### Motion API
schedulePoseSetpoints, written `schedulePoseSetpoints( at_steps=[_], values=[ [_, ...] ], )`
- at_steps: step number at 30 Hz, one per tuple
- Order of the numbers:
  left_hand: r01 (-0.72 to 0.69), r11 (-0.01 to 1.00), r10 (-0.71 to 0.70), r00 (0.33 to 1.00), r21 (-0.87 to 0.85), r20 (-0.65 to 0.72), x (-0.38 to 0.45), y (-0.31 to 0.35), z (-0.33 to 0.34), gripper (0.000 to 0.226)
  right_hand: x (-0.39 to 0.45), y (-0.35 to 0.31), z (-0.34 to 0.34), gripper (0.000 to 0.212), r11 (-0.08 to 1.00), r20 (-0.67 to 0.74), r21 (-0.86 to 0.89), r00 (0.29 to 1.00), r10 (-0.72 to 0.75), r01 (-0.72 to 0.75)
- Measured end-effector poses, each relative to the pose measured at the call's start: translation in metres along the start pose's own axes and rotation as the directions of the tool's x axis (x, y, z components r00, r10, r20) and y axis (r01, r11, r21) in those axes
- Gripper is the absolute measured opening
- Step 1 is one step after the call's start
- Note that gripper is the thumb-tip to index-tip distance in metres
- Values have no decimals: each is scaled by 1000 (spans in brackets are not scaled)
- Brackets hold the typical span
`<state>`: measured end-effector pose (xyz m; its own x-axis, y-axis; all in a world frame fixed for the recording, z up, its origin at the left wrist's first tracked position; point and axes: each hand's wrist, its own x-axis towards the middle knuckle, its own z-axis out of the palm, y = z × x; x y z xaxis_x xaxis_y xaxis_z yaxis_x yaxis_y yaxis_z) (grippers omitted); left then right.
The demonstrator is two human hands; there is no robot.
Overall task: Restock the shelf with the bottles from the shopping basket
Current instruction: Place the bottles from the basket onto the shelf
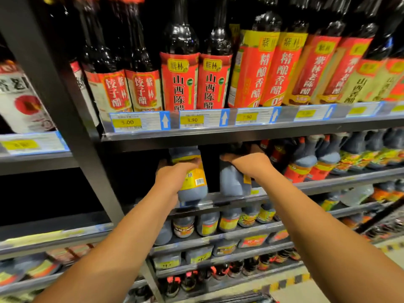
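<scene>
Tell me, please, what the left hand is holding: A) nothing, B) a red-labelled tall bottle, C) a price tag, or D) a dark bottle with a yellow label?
D: the left hand grips a dark bottle with a yellow label at the mouth of the second shelf.

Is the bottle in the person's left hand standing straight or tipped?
Slightly tipped: the yellow-labelled bottle leans, its top toward the left, base off the shelf edge, gripped by the left hand.
</scene>
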<state>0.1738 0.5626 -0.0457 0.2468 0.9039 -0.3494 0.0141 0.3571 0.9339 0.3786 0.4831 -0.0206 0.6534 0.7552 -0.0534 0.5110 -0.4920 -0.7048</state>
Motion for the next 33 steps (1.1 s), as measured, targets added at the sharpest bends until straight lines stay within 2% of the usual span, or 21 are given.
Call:
schedulePoseSetpoints(
  at_steps=[2, 5, 8, 11, 14, 16, 19, 25, 29, 33],
  values=[
    [-50, 999, 50, 998, -13, -40, 10, 1, 8, 76, 15, 2, 6, 86, 997, -47, 63, 998, -40, 43],
    [-121, 993, 122, 992, 11, -42, 17, -3, 15, 88, 23, 5, 12, 69, 991, -94, 107, 993, -65, 75],
    [-166, 979, 172, 984, 115, -41, 21, -11, 20, 94, 22, 12, 21, 64, 986, -144, 162, 989, -15, 39],
    [-264, 938, 281, 958, 225, -48, 22, -19, 26, 83, 10, 23, 36, 78, 976, -274, 218, 961, 37, 25],
    [-320, 901, 348, 936, 293, -47, 21, -32, 28, 76, -7, 31, 51, 81, 980, -416, 185, 909, 17, 66],
    [-363, 869, 400, 915, 336, -46, 17, -39, 27, 76, -15, 29, 57, 95, 985, -459, 163, 888, 24, 58],
    [-386, 838, 431, 902, 386, -33, 13, -45, 28, 82, -16, 26, 60, 112, 988, -396, 149, 918, 20, 43],
    [-383, 800, 391, 917, 462, 83, 12, -39, 19, 104, -15, 49, 51, 103, 967, -157, 228, 984, -79, 114],
    [-431, 740, 449, 888, 516, 98, 12, -40, 9, 96, -13, 60, 47, 102, 975, -159, 190, 983, -88, 118],
    [-402, 702, 438, 895, 589, 88, 24, -34, 12, 92, -5, 54, 55, 105, 985, -195, 127, 977, -88, 114]
  ],
)
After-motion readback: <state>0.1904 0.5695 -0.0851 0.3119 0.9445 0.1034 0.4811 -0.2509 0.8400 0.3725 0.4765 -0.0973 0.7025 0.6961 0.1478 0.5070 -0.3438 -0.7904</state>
